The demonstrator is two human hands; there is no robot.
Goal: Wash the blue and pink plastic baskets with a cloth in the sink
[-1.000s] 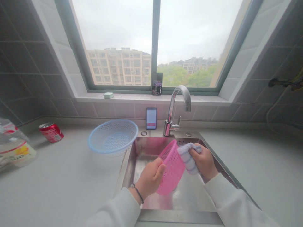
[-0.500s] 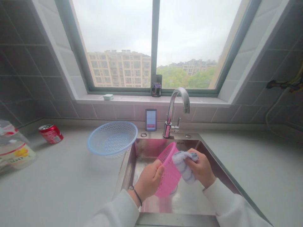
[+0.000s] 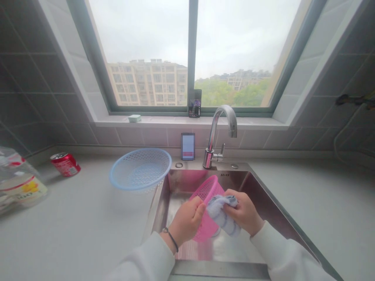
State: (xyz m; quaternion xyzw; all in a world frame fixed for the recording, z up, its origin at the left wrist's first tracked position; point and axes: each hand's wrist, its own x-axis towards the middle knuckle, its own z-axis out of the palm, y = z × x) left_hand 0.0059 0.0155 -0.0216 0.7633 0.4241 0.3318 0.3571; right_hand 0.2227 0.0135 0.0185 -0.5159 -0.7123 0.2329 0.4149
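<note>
Inside the stainless steel sink point(image 3: 156, 210), a pink plastic basket point(image 3: 208, 230), tilted, gripped at its edge by the left hand point(image 3: 186, 220), with a folded striped cloth point(image 3: 222, 216) clenched in the right hand point(image 3: 243, 212) and pressed to the basket's side. Just left of the sink, a pale blue basket point(image 3: 140, 169) on the counter point(image 3: 73, 234).

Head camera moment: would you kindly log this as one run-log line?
left hand: holds pink basket | right hand: presses striped cloth to it | over: steel sink
</note>
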